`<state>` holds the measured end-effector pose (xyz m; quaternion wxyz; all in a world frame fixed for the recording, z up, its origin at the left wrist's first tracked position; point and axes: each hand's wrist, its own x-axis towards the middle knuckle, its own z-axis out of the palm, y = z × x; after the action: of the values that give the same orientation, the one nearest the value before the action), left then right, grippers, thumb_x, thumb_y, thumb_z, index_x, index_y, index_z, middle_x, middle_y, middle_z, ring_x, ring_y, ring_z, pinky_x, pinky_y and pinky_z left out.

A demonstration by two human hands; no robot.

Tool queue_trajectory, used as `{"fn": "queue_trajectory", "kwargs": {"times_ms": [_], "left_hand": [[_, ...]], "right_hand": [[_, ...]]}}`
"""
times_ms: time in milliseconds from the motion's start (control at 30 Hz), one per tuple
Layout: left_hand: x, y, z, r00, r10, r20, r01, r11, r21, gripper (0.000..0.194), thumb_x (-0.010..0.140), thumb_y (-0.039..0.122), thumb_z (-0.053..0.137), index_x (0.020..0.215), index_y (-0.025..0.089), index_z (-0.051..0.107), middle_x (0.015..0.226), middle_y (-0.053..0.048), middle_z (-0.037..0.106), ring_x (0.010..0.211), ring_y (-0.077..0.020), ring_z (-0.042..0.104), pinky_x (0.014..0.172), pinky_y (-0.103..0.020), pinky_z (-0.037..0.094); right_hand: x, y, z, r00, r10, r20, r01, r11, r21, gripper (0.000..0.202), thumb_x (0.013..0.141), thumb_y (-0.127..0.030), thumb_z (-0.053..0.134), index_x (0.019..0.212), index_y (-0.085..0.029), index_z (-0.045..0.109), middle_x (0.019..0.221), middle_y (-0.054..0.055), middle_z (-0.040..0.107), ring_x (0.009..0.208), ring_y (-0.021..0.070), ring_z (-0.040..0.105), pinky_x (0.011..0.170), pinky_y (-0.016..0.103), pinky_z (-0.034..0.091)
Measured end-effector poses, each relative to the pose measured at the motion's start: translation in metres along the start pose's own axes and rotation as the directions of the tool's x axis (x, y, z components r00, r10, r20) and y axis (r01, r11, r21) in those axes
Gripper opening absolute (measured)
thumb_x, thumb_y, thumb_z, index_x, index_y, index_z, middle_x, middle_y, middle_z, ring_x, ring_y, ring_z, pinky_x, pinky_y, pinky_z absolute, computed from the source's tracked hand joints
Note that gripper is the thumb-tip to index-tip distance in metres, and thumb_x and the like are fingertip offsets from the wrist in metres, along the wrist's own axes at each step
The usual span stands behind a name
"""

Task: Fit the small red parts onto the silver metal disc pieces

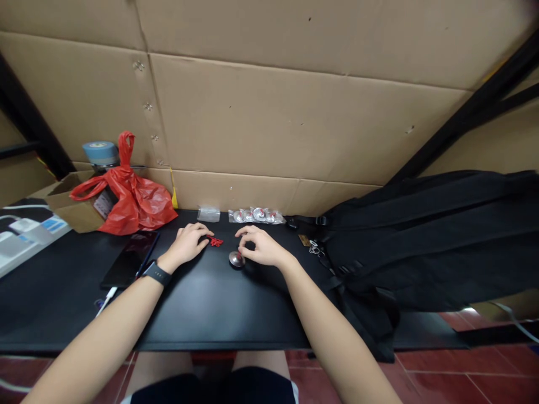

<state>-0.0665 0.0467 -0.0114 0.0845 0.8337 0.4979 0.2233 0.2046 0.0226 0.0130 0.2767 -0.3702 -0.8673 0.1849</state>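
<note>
My left hand (pixel 189 242), with a dark watch on its wrist, rests on the black tabletop (pixel 219 314), its fingertips at a small tangle of red cord (pixel 216 242). Whether the fingers grip the cord is too small to tell. My right hand (pixel 261 247) has thumb and fingers curled over a round silver metal disc (pixel 236 259), pinching at the red piece on its top. The disc sits on the tabletop. Behind the hands lie several similar silver discs in clear wrapping (pixel 259 215) and a clear plastic packet (pixel 209 214).
A black backpack (pixel 421 241) fills the right side, with keys (pixel 314 247) beside it. At left are a phone (pixel 132 259), a red plastic bag (pixel 132 199), a cardboard box (pixel 76 207) and a power strip (pixel 31 244). Cardboard panels stand behind.
</note>
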Motion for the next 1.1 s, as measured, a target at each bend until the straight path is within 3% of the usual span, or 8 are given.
{"fn": "queue_trajectory", "kwargs": {"times_ms": [133,233,400,600,800,933,1100], "left_hand": [[0.0,-0.001,0.003,1.0,-0.023,-0.003,0.023,0.999,0.046,0.018,0.09,0.034,0.056,0.095,0.027,0.072,0.11,-0.006,0.068,0.108,-0.0275,0.056,0.093,-0.041,0.038],[0.001,0.003,0.004,0.998,-0.057,-0.014,0.058,0.997,0.051,0.015,0.09,0.031,0.057,0.086,0.025,0.071,0.104,-0.006,0.069,0.103,-0.0279,0.057,0.089,-0.04,0.036],[0.001,0.009,0.001,0.991,-0.103,-0.081,0.106,0.994,0.035,0.018,0.094,0.029,0.049,0.086,0.023,0.065,0.096,-0.006,0.072,0.097,-0.0258,0.06,0.086,-0.039,0.033],[0.001,0.02,-0.008,0.973,-0.162,-0.162,0.155,0.986,-0.053,0.012,0.09,0.034,0.059,0.093,0.025,0.066,0.096,-0.003,0.076,0.097,-0.0253,0.064,0.086,-0.039,0.031],[-0.001,0.03,-0.012,0.969,-0.12,-0.218,0.105,0.991,-0.083,0.012,0.091,0.034,0.062,0.091,0.028,0.073,0.102,-0.002,0.076,0.105,-0.0257,0.061,0.088,-0.041,0.028],[-0.003,0.038,-0.015,0.968,-0.123,-0.22,0.102,0.989,-0.104,0.015,0.092,0.034,0.061,0.087,0.026,0.072,0.102,-0.002,0.075,0.104,-0.0252,0.06,0.088,-0.041,0.027],[-0.005,0.05,-0.018,0.974,-0.079,-0.212,0.054,0.991,-0.121,0.016,0.096,0.033,0.055,0.089,0.024,0.067,0.105,-0.002,0.073,0.105,-0.0236,0.06,0.088,-0.039,0.028]], "right_hand": [[0.0,0.019,0.003,0.983,0.119,-0.138,-0.13,0.989,-0.073,0.006,0.085,-0.023,0.063,0.088,-0.022,0.068,0.104,0.007,0.068,0.102,0.0238,0.061,0.096,0.041,0.046],[0.0,0.033,0.008,0.942,0.236,-0.239,-0.285,0.938,-0.197,0.023,0.083,-0.025,0.066,0.106,-0.022,0.065,0.111,0.01,0.067,0.108,0.028,0.058,0.097,0.043,0.044],[0.002,0.049,0.017,0.918,0.334,-0.212,-0.382,0.888,-0.256,0.027,0.084,-0.028,0.066,0.11,-0.023,0.063,0.109,0.01,0.069,0.104,0.0293,0.06,0.091,0.043,0.044],[0.005,0.064,0.023,0.909,0.325,-0.262,-0.38,0.903,-0.199,0.023,0.083,-0.023,0.064,0.107,-0.022,0.063,0.1,0.009,0.069,0.096,0.0237,0.061,0.088,0.037,0.045],[0.003,0.065,0.02,0.895,0.354,-0.273,-0.405,0.9,-0.159,0.019,0.079,-0.022,0.067,0.098,-0.023,0.063,0.095,0.005,0.069,0.09,0.0224,0.062,0.086,0.038,0.046],[0.005,0.054,0.014,0.898,0.298,-0.324,-0.334,0.94,-0.062,0.016,0.08,-0.024,0.065,0.096,-0.021,0.063,0.094,0.006,0.069,0.087,0.0214,0.063,0.084,0.037,0.048],[0.009,0.021,0.018,0.899,0.238,-0.368,-0.17,0.963,0.207,0.025,0.078,-0.031,0.069,0.1,-0.021,0.063,0.096,0.006,0.071,0.087,0.0205,0.066,0.075,0.032,0.051]]}}
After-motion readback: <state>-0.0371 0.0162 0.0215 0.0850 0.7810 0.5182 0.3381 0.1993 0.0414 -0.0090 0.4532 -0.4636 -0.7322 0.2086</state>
